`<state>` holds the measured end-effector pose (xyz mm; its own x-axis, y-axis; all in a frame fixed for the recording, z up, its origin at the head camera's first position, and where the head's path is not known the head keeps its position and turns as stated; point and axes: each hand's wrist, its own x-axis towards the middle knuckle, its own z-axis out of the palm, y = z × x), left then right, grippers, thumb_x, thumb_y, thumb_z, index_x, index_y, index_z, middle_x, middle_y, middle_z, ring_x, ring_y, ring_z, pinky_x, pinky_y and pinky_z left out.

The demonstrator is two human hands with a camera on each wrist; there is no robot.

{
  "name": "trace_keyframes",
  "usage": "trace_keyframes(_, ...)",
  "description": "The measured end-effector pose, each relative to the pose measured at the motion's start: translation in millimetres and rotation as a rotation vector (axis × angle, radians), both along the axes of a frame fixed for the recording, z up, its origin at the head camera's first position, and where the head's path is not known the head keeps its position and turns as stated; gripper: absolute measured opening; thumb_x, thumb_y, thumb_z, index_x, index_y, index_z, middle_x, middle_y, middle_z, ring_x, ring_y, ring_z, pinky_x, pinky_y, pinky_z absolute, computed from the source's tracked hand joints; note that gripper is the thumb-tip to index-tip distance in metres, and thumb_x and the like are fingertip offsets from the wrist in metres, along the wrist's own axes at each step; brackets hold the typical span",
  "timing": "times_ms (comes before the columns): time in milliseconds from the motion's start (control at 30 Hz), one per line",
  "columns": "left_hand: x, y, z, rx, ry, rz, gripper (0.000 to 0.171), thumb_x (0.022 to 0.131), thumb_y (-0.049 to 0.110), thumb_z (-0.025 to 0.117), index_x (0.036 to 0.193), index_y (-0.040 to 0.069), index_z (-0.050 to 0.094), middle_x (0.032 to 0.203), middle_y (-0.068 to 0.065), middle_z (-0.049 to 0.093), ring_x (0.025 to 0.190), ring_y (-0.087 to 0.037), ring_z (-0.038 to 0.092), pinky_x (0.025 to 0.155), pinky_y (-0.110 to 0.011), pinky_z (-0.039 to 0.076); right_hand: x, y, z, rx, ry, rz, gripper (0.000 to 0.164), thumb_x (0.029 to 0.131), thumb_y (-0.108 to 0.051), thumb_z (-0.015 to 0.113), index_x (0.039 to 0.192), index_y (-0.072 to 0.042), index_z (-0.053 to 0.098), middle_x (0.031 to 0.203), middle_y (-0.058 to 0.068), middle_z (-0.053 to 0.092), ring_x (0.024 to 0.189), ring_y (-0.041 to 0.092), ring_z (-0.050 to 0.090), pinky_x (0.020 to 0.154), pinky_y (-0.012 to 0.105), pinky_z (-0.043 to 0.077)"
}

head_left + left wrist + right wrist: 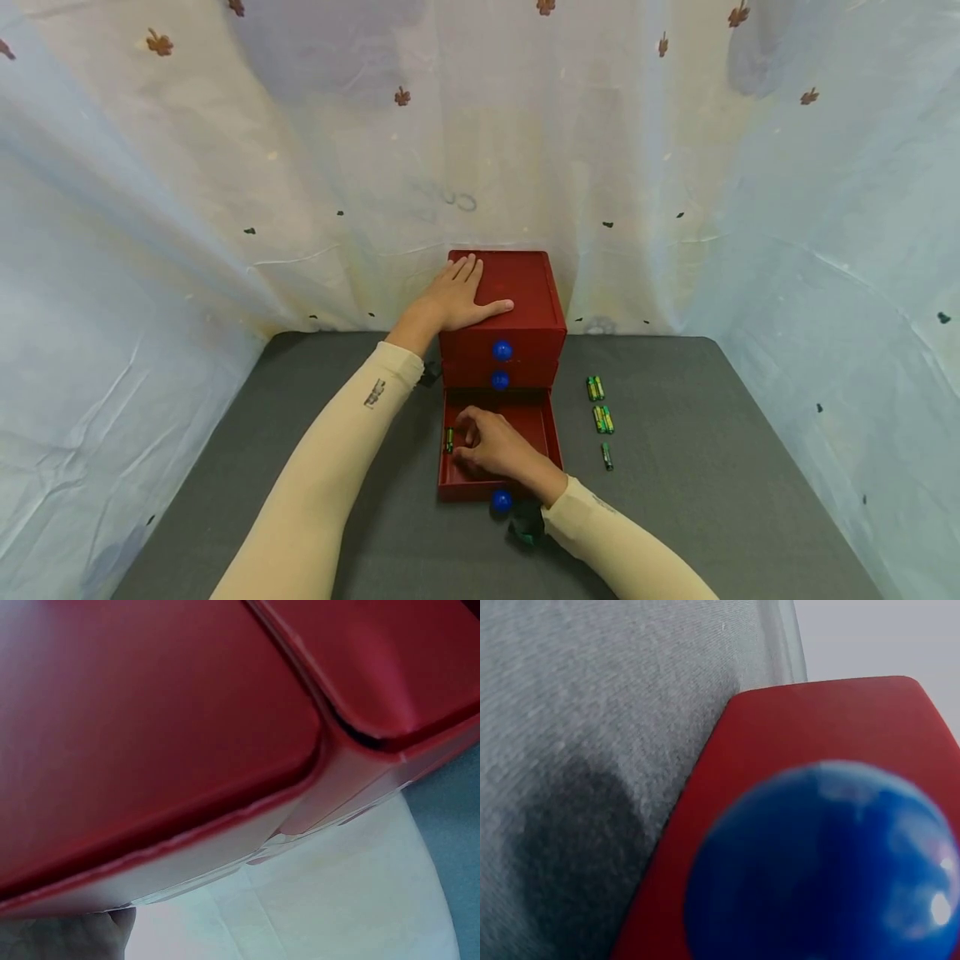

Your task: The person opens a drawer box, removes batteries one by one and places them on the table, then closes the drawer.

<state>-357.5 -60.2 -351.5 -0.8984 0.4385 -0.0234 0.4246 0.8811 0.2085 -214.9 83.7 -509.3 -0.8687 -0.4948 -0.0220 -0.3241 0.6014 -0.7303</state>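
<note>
A red drawer box (522, 287) with blue round knobs stands on the table. My left hand (455, 298) rests on its top, fingers spread and thumb pointing right. Below, the bottom drawer (501, 490) is pulled out. Inside it, a green-and-yellow battery (449, 440) lies along the left wall. Just right of that battery is my right hand (492, 443), its fingers loosely bent, thumb and forefinger apart with nothing visible between them. In the right wrist view, the drawer's blue knob (825, 870) covers much of the red front (832, 716). The left wrist view shows red box surfaces (150, 727).
Right of the box, batteries lie on the grey table (675, 483): an upper pair (595, 388), a middle pair (603, 419) and a single battery (607, 456). A pale patterned curtain (495, 167) hangs behind the table and along both sides.
</note>
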Motion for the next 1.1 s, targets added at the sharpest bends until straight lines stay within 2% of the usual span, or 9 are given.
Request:
trace_keyframes(367, -0.8, -1.6, -5.0, -0.009, -0.020, 0.000, 0.111, 0.101, 0.082, 0.037, 0.173, 0.005, 0.002, 0.181, -0.014, -0.001, 0.168, -0.029, -0.004, 0.135, -0.041, -0.006, -2.5, -6.8, -6.0, 0.036, -0.011, 0.010, 0.041, 0.094, -0.016, 0.086, 0.129, -0.003, 0.068, 0.090, 0.000, 0.066, 0.075, 0.010, 0.060, 0.067, 0.028, 0.054)
trace_keyframes(633, 0.3, 0.1, -2.5, 0.007, -0.015, 0.003, 0.111, 0.101, 0.081, 0.039, 0.173, 0.005, 0.004, 0.181, -0.014, 0.000, 0.168, -0.028, -0.003, 0.135, -0.041, -0.005, -4.2, -14.7, -4.1, 0.085, 0.000, 0.006, 0.041, 0.094, -0.016, 0.086, 0.128, -0.005, 0.068, 0.087, 0.000, 0.066, 0.073, 0.009, 0.058, 0.067, 0.027, 0.053)
trace_keyframes(800, 0.5, 0.5, -2.2, 0.013, -0.007, 0.005, 0.111, 0.100, 0.082, 0.039, 0.173, 0.005, 0.005, 0.181, -0.014, 0.001, 0.168, -0.028, -0.002, 0.135, -0.041, -0.004, -4.4, -16.2, -4.8, 0.097, 0.037, 0.012, 0.039, 0.092, -0.013, 0.087, 0.125, -0.004, 0.068, 0.088, 0.002, 0.067, 0.072, 0.008, 0.058, 0.066, 0.026, 0.052)
trace_keyframes(1100, 2.5, 1.6, 1.2, 0.002, -0.008, 0.005, 0.111, 0.101, 0.082, 0.038, 0.173, 0.005, 0.004, 0.181, -0.014, 0.001, 0.168, -0.028, -0.002, 0.135, -0.042, -0.004, -4.8, -14.6, -7.2, 0.100, 0.041, 0.032, 0.039, 0.092, -0.012, 0.087, 0.125, -0.005, 0.068, 0.090, 0.001, 0.067, 0.070, 0.007, 0.056, 0.064, 0.024, 0.051)
